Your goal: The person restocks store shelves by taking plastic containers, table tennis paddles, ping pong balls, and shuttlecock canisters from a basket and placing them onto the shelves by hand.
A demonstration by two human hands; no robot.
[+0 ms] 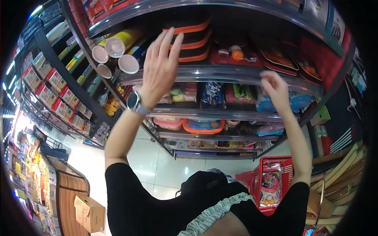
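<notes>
Left hand (160, 69) wide, fingers extended, in front of the left end of the stacked orange-trimmed black cases (193, 38) on the shelf (228, 74); can't tell if touching. Right hand (275, 85) half-curled, blurred, by the shelf's front edge, can't tell if holding anything

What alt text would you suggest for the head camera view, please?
An open left hand is raised in front of a stack of orange-edged black cases on crowded store shelves, while the blurred right hand hovers before the same shelves, farther right. A red basket holding packaged goods is at lower right.
</notes>
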